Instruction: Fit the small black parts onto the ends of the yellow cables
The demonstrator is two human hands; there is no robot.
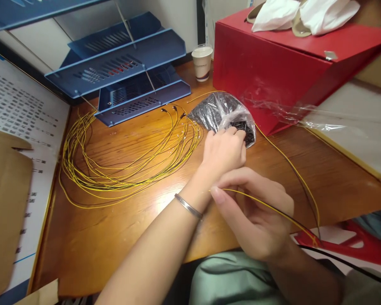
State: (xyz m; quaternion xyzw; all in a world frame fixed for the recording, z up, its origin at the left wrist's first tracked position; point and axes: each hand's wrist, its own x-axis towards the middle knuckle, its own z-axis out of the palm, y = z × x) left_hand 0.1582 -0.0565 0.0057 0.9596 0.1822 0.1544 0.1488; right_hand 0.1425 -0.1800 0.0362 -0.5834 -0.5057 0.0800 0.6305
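Note:
My left hand reaches across to the mouth of a clear plastic bag that holds small black parts. Its fingertips dip in at the opening and are hidden, so whether they grip anything does not show. Nearer to me, my right hand is closed in a pinch. Between thumb and forefinger it holds the end of a thin yellow wire, which trails back to the right under the hand. Left of the bag lies a large loose coil of yellow and black wires, some with small black ends.
A blue tiered file rack stands behind the coil. At the back are a paper cup and a big red box with white cloth-like items on top. Cardboard leans at left. Another yellow wire crosses the wooden table.

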